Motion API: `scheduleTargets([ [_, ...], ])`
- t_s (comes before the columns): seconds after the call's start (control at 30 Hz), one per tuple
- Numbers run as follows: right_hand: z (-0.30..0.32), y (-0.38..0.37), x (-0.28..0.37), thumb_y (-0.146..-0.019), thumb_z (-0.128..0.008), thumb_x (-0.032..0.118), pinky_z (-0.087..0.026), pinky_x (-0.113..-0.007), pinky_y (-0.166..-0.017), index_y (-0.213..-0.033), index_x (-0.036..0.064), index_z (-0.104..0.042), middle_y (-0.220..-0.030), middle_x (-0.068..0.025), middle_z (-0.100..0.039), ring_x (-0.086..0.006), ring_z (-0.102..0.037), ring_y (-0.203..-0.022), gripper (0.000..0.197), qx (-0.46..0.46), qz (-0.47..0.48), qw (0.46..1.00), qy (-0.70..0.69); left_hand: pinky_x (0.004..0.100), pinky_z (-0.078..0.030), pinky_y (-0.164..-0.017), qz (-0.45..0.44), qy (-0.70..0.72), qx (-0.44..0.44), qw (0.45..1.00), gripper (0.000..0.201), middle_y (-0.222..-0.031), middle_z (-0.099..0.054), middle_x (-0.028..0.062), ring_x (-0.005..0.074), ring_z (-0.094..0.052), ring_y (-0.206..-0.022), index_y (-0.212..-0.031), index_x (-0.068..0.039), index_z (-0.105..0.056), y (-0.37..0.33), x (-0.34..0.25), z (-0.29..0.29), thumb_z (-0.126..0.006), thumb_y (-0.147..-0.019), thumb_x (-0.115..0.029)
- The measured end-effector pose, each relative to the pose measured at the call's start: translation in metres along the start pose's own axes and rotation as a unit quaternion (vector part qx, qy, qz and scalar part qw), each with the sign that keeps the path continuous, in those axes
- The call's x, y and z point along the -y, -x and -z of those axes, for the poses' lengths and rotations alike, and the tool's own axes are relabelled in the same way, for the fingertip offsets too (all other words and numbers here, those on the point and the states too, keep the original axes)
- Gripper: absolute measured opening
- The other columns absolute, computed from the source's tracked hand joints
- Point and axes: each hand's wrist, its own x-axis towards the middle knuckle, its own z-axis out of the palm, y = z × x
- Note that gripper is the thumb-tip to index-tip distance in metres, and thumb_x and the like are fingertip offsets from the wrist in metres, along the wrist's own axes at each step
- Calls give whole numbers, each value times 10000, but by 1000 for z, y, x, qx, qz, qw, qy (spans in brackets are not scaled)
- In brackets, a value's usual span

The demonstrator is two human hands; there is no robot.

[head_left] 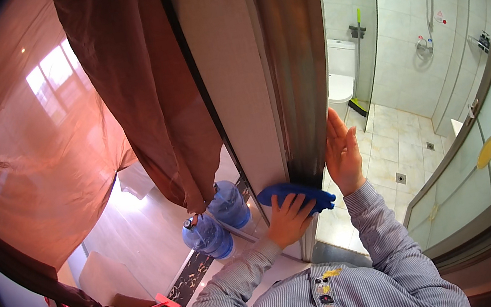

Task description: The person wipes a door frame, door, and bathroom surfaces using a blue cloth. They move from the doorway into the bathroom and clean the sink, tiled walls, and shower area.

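Observation:
My left hand presses a folded blue cloth flat against the lower part of a brown door frame. Its fingers spread over the cloth, and part of the cloth bulges out past them. On the bathroom side, my right hand rests along the frame's edge with its fingers stretched upward and nothing in it. Between the frame and the curtain runs a pale wall panel.
At left hangs a reddish-brown curtain. Below it stands a blue water jug; a second jug behind may be its reflection. The bathroom at right holds a toilet, a green-tipped broom and a frosted-glass door.

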Motion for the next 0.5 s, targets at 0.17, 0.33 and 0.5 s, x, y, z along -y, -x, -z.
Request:
scheduleTargets([
  [0.17,-1,1,2,-963,-223,496,-153,-356,-1113,-1409,8,-227,-1470,-126,-233,-235,-204,-1364,661,1,5,1000,-10,661,-176,-940,-31,-19,-37,999,449,-1186,-473,83,292,-403,-1149,-1124,-200,-603,-34,15,31,-680,-690,-286],
  [0.33,-6,2,7,-959,-228,506,-162,-352,-1108,-1404,-2,-238,-1456,-127,-265,-234,-238,-1348,675,-13,-38,996,-81,637,-98,-1006,-111,-61,-210,970,430,-1334,-419,140,355,-337,-1265,-1162,-184,-592,-151,39,111,-572,-786,-391],
  [0.5,-8,3,10,-961,-227,504,-152,-343,-1108,-1405,4,-238,-1455,-120,-266,-229,-234,-1348,670,-27,-30,999,-35,673,-54,-988,-108,-29,-362,926,457,-1410,-358,109,328,-293,-1313,-1241,-205,-532,-247,45,182,-521,-823,-391],
])
